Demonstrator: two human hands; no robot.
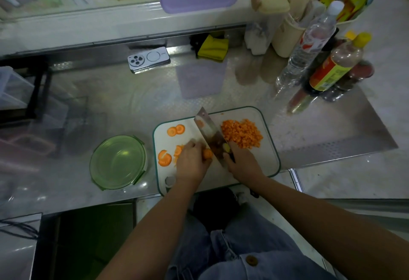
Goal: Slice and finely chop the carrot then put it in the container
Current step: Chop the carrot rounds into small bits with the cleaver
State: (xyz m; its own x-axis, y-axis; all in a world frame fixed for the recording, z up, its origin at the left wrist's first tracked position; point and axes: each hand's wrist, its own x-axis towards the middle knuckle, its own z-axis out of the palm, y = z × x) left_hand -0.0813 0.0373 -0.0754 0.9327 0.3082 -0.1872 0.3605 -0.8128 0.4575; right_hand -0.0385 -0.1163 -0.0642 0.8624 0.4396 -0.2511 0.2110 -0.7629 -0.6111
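Near the cutting board's front edge, the left hand pinches the carrot stub, lying crosswise against the knife the right hand grips.

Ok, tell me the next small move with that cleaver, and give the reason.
Probably press the cleaver down through the carrot stub for another slice. The left hand holds the stub beside the blade, the right hand grips the handle, round slices lie uncut on the cutting board, and the green container holds no carrot yet.
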